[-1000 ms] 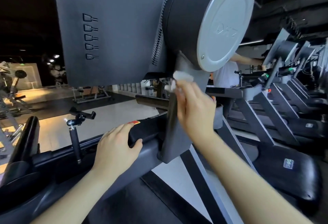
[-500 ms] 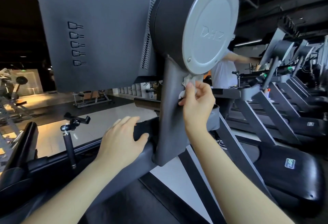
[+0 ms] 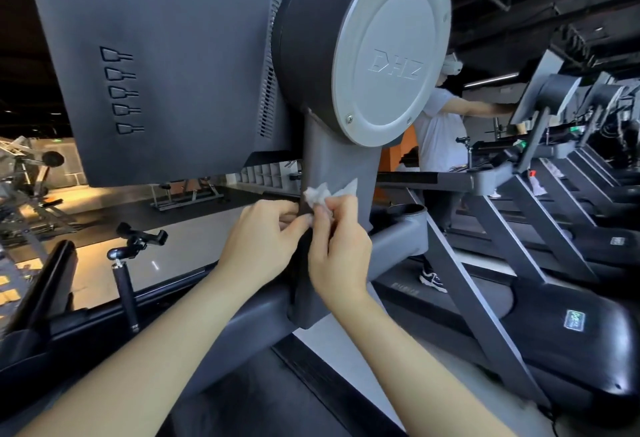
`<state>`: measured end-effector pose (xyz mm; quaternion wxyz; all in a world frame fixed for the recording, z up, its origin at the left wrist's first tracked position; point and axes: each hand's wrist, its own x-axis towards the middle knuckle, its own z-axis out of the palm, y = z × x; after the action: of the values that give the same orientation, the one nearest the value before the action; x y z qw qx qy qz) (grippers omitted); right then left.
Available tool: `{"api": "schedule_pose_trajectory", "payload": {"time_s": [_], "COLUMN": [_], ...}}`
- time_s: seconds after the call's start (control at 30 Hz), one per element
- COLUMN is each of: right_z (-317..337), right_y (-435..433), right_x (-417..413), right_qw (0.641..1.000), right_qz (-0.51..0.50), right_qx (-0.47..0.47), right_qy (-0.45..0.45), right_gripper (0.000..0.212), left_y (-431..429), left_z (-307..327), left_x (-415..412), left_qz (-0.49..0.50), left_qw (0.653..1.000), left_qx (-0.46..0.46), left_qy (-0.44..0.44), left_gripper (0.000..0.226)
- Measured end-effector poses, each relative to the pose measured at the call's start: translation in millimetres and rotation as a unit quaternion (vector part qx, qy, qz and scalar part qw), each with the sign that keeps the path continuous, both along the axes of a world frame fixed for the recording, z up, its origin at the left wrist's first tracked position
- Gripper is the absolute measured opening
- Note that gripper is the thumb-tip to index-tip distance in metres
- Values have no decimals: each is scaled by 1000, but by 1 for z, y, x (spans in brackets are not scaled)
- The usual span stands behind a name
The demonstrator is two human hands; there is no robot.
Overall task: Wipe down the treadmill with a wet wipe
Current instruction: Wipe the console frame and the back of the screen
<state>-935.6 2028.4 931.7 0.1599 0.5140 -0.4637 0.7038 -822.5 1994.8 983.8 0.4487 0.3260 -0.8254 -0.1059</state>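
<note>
1. A grey treadmill (image 3: 166, 66), seen from behind its console, fills the upper left and centre of the frame. A round hub cover (image 3: 391, 66) sits at upper centre.
2. A row of other treadmills (image 3: 571, 228) recedes along the right edge, with a person in a white shirt standing on one of them.
3. The treadmill's grey neck (image 3: 341, 166) drops from the hub to the crossbar at mid-frame. The step in hand seems to be wiping this neck. The next move likely calls for a fresh hold on the wipe and then flat, firm strokes down the neck's face and edges.
4. The right hand (image 3: 339, 249), at centre, has its fingers curled together and pinches the wipe against the neck.
5. The left hand (image 3: 263, 242), just left of it, has curled fingers at the neck's left edge, and its thumb reaches towards the wipe. Whether it grips the wipe or the neck cannot be told.
6. The white wet wipe (image 3: 325, 194), crumpled, sticks up above the right fingertips and lies on the neck at centre frame.
</note>
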Motion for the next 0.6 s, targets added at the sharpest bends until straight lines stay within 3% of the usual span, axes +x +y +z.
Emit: {"api": "schedule_pose_trajectory", "payload": {"time_s": [0.07,0.2,0.27,0.47,0.6], "right_z": [1,31,28,-63,9], "right_y": [-3,-18,-22,2,-4], "right_x": [-18,-74,-73,-9,-32], "right_qw": [998,990,986,993,996], "right_qz": [-37,-71,-64,15,31], "right_qx": [23,28,21,120,24], "right_qy": [45,-122,-156,-6,-74], "right_gripper": [7,13,18,12,6], "left_y": [-2,-4,-3,-5,-5], "left_z": [0,-2,-3,-5,-5], "left_x": [2,0,-1,0,0], "left_qz": [-9,3,6,6,-6], "left_qw": [1000,1000,1000,1000,1000], "left_qx": [3,3,-1,-2,-2], "left_qy": [-5,1,1,5,10], "left_gripper": [19,9,9,11,8]}}
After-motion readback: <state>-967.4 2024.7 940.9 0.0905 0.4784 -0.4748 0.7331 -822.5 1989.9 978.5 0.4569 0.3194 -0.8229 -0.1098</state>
